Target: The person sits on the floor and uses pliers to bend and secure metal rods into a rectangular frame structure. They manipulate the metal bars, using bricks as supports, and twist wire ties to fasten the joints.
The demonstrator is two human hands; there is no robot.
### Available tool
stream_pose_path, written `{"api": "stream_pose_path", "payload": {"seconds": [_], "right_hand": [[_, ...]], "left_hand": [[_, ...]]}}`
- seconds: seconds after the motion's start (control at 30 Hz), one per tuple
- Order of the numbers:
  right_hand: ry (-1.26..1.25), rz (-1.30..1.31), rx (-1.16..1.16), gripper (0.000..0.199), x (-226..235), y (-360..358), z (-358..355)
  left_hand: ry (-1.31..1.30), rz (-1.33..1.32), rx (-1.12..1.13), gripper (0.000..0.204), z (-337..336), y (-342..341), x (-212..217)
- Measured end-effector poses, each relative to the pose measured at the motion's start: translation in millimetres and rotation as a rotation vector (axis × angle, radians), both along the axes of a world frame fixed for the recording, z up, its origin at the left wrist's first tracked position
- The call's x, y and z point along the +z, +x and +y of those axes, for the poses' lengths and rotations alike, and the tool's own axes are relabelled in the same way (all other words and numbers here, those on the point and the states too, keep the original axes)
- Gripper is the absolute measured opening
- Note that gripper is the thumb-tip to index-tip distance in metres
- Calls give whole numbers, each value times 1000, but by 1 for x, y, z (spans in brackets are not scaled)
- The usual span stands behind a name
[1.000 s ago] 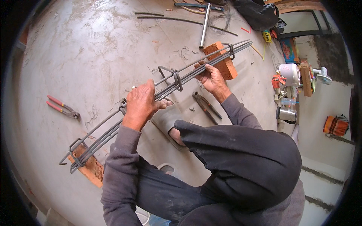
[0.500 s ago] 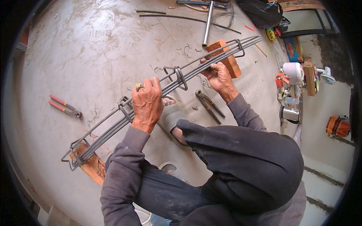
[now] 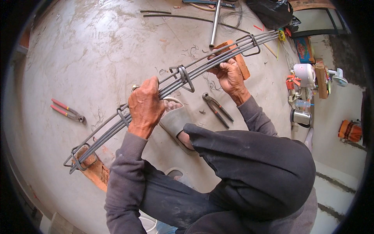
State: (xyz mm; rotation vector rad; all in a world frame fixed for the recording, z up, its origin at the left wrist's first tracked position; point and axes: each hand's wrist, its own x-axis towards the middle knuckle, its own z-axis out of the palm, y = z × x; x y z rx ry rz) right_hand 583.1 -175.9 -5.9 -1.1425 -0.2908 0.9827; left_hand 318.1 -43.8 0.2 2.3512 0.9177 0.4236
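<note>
A long cage of thin steel rebars [image 3: 168,90] with bent square stirrups runs diagonally from lower left to upper right. My left hand [image 3: 145,104], a ring on one finger, is closed around the bars left of the middle stirrup [image 3: 185,79]. Further along, my right hand [image 3: 230,78] grips the bars from below with curled fingers; its fingertips are partly hidden by them. One orange brick [image 3: 95,173] lies under the cage's left end, another brick [image 3: 242,67] under its right part. Pincers with dark and orange handles [image 3: 216,110] lie below the right hand.
Red-handled pincers [image 3: 67,111] lie on the concrete floor at left. A metal tube [image 3: 215,25], loose rods [image 3: 187,17] and wire scraps are at the far side. A kettle [image 3: 300,117] and a white cooker [image 3: 303,75] stand at right. My sandalled foot [image 3: 173,121] is beneath the cage.
The cage's right end has shifted up and to the right. My left hand has moved slightly left, still on the bars; my right hand has barely moved.
</note>
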Motion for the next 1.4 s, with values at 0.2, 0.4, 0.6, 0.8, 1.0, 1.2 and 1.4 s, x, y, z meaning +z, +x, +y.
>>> {"api": "stream_pose_path", "payload": {"seconds": [0.2, 0.4, 0.6, 0.8, 1.0, 1.2, 1.4], "right_hand": [[-164, -412, 158, 34, 7, 8, -12], [-887, -1867, -87, 50, -16, 43, -70], [-1064, -1597, -104, 70, -39, 90, -83], [-1150, -1348, -63, 69, -42, 104, -72], [-1002, -1354, -220, 60, -58, 115, -83], [-965, -1234, -346, 57, -55, 131, -101], [-1103, -1236, -400, 55, -52, 152, -119]], "left_hand": [[-67, -29, -20, 24, 5, -4, 7], [-55, -29, -9, 24, 7, -3, 5], [-53, -26, -34, 23, 7, -4, 13], [-39, -105, -24, 22, 7, -7, 17], [-94, -99, -25, 24, 8, -14, 26], [-82, -42, -28, 21, 14, -23, 34], [-75, -60, -51, 22, 18, -31, 32]]}}
